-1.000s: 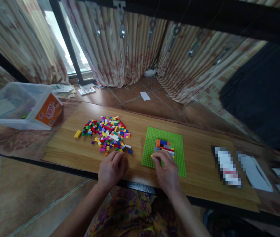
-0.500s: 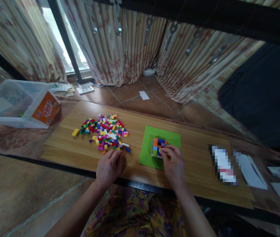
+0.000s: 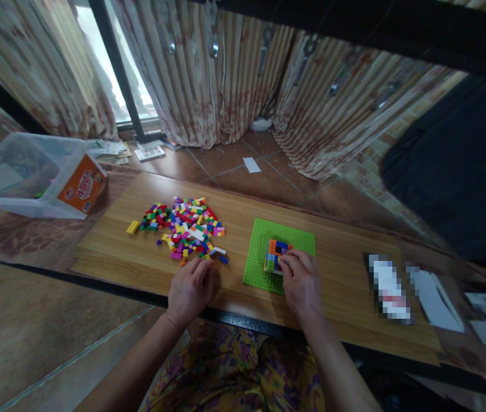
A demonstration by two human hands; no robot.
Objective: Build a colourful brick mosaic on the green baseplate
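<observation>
A green baseplate (image 3: 255, 252) lies on the wooden board, carrying a low block of multicoloured building bricks (image 3: 272, 250) near its middle. My right hand (image 3: 304, 280) is over the right side of that block, thumb and fingertips pinched together on its top. Whatever sits between those fingertips is hidden. Resting by the board's near edge, my left hand (image 3: 190, 290) has its fingers curled under, and their tips are out of sight. Just beyond it spreads a pile of loose toy bricks (image 3: 187, 226) in many colours.
A clear plastic box (image 3: 32, 212) with an orange label stands at the far left. Yellow bricks (image 3: 133, 227) lie left of the pile. A blurred-out white object (image 3: 389, 289) and papers (image 3: 435, 297) lie to the right. Curtains (image 3: 208, 86) hang behind.
The camera view has shifted slightly. My right hand stays at the brick block with its fingertips still pinched, and my left hand keeps its place.
</observation>
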